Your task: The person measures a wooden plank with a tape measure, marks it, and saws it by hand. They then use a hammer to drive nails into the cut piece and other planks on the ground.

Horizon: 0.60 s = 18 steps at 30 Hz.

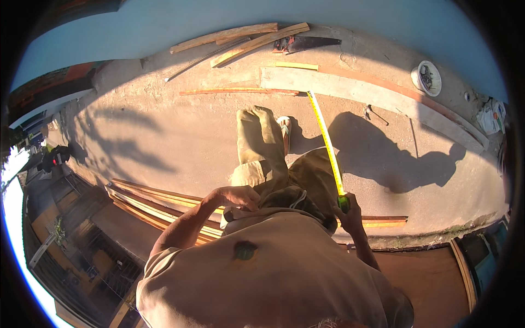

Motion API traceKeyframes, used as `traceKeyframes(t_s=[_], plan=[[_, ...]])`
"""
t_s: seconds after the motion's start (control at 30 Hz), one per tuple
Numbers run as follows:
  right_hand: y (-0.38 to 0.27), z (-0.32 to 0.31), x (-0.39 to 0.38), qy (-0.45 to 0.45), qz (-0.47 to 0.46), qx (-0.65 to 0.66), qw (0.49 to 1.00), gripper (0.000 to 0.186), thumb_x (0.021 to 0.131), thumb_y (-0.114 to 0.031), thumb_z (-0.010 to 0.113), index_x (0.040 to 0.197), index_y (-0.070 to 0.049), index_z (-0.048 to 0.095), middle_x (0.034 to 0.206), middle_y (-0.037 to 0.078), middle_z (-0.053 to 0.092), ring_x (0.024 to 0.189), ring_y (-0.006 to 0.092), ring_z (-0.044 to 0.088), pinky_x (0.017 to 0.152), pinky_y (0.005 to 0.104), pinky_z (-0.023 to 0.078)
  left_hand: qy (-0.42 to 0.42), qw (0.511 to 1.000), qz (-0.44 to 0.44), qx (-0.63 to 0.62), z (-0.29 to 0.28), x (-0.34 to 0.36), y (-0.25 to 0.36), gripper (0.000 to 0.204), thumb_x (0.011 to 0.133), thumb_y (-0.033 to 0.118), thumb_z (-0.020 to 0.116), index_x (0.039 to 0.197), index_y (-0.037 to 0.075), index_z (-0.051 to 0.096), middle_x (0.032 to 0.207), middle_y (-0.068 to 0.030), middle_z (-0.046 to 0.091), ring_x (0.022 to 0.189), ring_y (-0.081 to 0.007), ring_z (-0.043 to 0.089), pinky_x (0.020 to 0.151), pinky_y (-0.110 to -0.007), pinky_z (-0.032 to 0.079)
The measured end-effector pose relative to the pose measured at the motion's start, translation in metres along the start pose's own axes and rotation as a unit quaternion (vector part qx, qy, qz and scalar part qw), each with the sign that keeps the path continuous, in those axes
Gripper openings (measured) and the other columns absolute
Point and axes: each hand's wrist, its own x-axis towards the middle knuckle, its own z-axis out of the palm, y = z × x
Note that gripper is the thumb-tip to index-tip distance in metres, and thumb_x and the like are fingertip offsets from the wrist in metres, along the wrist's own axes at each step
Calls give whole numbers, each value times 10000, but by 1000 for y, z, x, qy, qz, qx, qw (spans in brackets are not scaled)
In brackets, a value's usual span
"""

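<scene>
My right hand [350,214] grips the green case of a tape measure [343,202]. Its yellow blade [326,139] runs out stiffly, away from me, to the edge of a long grey plank [350,90] lying on the concrete. My left hand [239,195] rests with curled fingers at the waist of my khaki trousers, by the pocket; whether it holds anything I cannot tell. One sandalled foot [284,128] shows on the ground ahead.
A handsaw [306,44] and several timber strips [240,41] lie by the far wall. A hammer [374,113] and a white bowl [426,77] sit at the right. Stacked boards [153,205] run along the ledge at left, which drops off.
</scene>
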Motion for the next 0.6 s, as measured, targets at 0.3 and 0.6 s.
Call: traceKeyframes(t_s=[0.3, 0.6], plan=[[20, 82, 474, 71, -217, -308, 924, 591, 801, -308, 741, 1302, -108, 498, 1220, 220, 557, 1157, 428, 558, 934, 497, 478, 231, 871, 197, 387, -195, 301, 76, 316, 794, 312, 787, 915, 59, 642, 873, -115, 669, 851, -287, 648, 744, -405, 509], [13, 51, 572, 118, -194, -446, 866, 701, 801, -273, 741, 1412, -74, 459, 1453, 278, 428, 1318, 427, 459, 1072, 486, 415, 290, 777, 242, 503, -296, 350, 93, 408, 813, 357, 755, 1080, 56, 684, 1056, -171, 703, 1065, -322, 657, 892, -414, 519]])
